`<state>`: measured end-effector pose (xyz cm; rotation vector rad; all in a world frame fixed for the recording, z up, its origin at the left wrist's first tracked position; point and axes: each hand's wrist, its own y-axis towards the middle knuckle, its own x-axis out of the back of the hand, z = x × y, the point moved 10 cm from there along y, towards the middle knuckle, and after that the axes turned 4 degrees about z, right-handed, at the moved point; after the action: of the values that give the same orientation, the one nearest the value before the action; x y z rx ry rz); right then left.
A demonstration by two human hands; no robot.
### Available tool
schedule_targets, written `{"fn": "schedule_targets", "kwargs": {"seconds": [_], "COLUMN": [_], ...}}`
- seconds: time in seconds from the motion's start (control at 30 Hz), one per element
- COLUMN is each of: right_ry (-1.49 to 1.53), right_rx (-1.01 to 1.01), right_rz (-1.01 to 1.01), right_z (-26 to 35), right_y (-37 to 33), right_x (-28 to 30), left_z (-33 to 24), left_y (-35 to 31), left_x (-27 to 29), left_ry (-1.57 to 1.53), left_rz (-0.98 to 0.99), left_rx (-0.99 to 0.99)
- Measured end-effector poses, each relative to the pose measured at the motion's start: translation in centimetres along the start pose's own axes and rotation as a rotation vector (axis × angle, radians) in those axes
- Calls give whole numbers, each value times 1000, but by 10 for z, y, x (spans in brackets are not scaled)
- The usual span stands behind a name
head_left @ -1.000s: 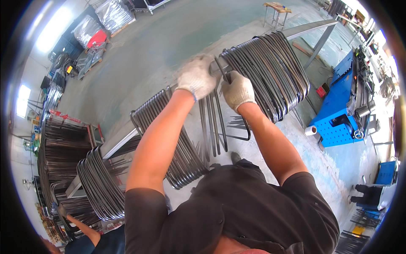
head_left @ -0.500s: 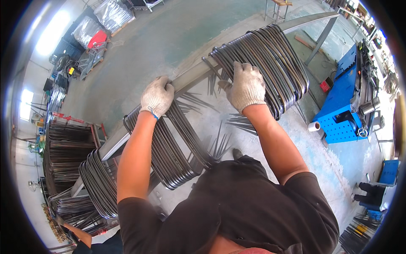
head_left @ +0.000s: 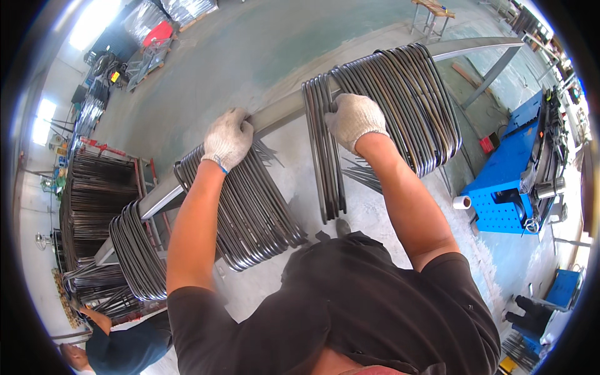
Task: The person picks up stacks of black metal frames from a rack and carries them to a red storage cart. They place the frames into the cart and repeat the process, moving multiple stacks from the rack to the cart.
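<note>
Gripping the steel rail (head_left: 275,117), the gloved left hand (head_left: 228,139) curls its fingers over the top edge. The gloved right hand (head_left: 354,119) closes on a small bundle of bent rebar stirrups (head_left: 326,150) hanging from that rail, with bare rail between the hands.

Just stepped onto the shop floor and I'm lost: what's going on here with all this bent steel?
A person in white work gloves stands over a long steel rail hung with bundles of bent steel rod loops. The left hand rests on the rail above one bundle. The right hand grips the top of a small group of loops beside a larger bundle. A further bundle hangs farther left, and a blue machine stands to the right.
</note>
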<state>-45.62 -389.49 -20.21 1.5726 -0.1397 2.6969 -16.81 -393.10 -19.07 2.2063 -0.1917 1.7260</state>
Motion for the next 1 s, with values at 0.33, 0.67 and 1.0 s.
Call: {"fn": "schedule_targets", "kwargs": {"seconds": [0.33,0.67,1.0], "right_ry": [138,1432,1197], "right_rx": [-123,-303,-244], "right_rz": [-50,48,141], "right_z": [10,-41,-41], "right_y": [1,-3,1], "right_x": [-8,-80,-83], "left_z": [-29,-32,-104], "left_y": [10,17,59], "left_x": [1,-9,3], "left_ry": [20,-142,-285], "left_rz": [-33,26,-121], "left_rx": [-70,-41,-205]}}
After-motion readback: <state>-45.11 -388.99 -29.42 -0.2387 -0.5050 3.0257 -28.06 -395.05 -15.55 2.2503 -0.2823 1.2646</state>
